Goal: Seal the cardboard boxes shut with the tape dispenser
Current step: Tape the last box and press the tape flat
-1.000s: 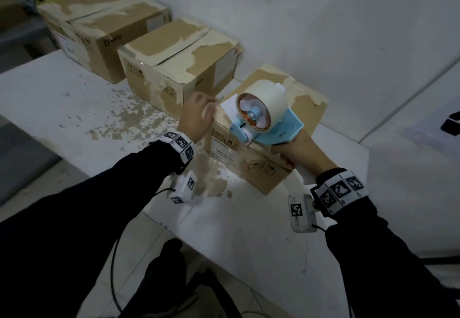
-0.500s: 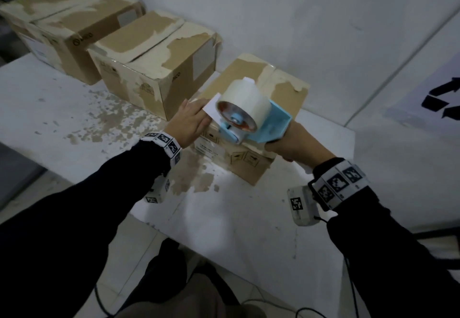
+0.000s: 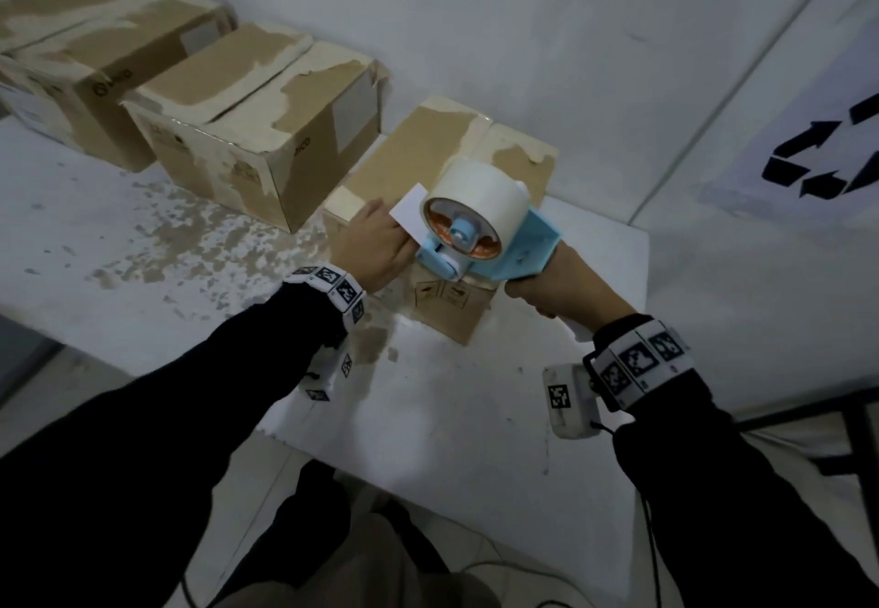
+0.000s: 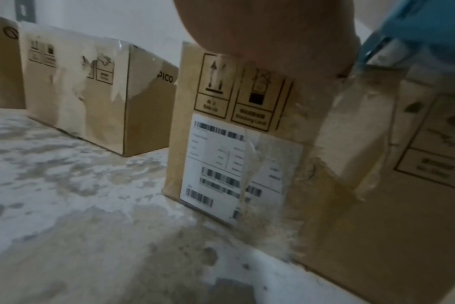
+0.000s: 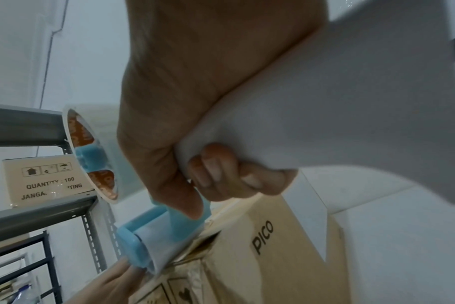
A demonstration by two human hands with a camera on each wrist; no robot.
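Note:
Three worn cardboard boxes stand in a row against the wall. Over the near top edge of the nearest box (image 3: 418,150) (image 4: 247,102) (image 5: 273,257) is a blue tape dispenser (image 3: 523,246) (image 5: 153,232) carrying a white tape roll (image 3: 480,189), roller end down. My right hand (image 3: 556,288) (image 5: 208,123) grips its white handle (image 5: 325,102). My left hand (image 3: 376,246) (image 4: 268,30) (image 5: 109,279) lies on the same edge, fingers straight against the tape at the roller. A white tab (image 3: 414,212) sticks up beside it. The flap seam under the dispenser is hidden.
The middle box (image 3: 247,98) and the far box (image 3: 95,46) sit to the left on the stained white table (image 3: 452,417). A recycling sign (image 3: 827,150) hangs at the right. Grey metal shelving (image 5: 26,127) holding a printed carton (image 5: 44,176) stands behind.
The dispenser has come down onto the nearest box's front edge. My left hand has followed the tape end down to that edge, beside the roller.

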